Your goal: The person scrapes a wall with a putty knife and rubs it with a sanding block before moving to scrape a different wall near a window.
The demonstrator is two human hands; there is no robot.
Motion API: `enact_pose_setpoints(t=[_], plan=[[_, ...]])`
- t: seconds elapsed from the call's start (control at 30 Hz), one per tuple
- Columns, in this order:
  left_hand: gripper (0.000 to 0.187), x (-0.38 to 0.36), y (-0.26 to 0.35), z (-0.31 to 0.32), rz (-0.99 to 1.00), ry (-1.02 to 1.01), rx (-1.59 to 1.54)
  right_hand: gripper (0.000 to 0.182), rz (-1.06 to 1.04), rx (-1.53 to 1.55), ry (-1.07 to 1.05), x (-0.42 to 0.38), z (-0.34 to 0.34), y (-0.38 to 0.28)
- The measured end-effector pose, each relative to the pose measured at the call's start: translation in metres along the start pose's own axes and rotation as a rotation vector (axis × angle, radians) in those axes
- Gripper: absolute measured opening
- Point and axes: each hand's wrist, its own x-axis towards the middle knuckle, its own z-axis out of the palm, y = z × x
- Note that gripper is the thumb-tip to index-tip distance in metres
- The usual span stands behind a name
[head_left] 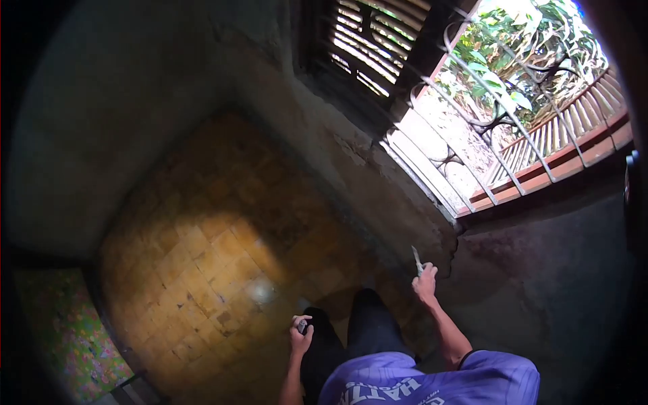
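My right hand (425, 283) is closed around a slim, pale tool (417, 259) with a narrow tip pointing up. It looks like a small blade, though its kind is not clear. The hand is raised near the lower part of the worn wall (398, 214), apart from it. Lower down, in front of my left thigh, my left hand (300, 337) is closed around a small dark object (302, 327). Fingers hide most of that object, and its kind cannot be made out.
An opened shuttered window (378, 47) has a curled metal grille (516, 121), with plants outside. Yellow floor tiles (196, 270) spread ahead and left, lit in one patch. A colourful patterned surface (71, 331) lies at lower left. The plain left wall (128, 121) is in shadow.
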Motion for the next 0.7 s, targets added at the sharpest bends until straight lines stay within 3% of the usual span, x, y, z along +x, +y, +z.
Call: enact_pose_setpoints(t=[0.17, 0.3, 0.37, 0.47, 0.53, 0.63, 0.7], plan=[[0.02, -0.027, -0.131, 0.068, -0.256, -0.099, 0.063, 0.03, -0.457, 0.02, -0.095, 0.037, 0.015, -0.026], [0.022, -0.033, -0.131, 0.096, -0.372, -0.268, 0.086, 0.026, -0.642, 0.053, -0.231, 0.065, 0.025, -0.063], [0.022, -0.034, -0.132, 0.105, -0.502, -0.215, 0.007, 0.019, -0.74, 0.008, -0.33, 0.083, 0.03, -0.085], [0.02, -0.041, -0.137, 0.123, -0.637, -0.079, -0.044, 0.023, -0.958, -0.16, -0.341, 0.125, 0.056, -0.098], [0.019, -0.047, -0.144, 0.136, -0.667, 0.002, -0.086, 0.029, -0.988, -0.085, -0.31, 0.15, 0.078, -0.11], [0.018, -0.048, -0.154, 0.156, -0.662, 0.088, -0.156, 0.027, -0.967, 0.057, -0.551, 0.19, 0.094, -0.145], [0.018, -0.046, -0.149, 0.167, -0.676, 0.135, -0.153, 0.029, -0.825, 0.181, -0.555, 0.194, 0.096, -0.181]])
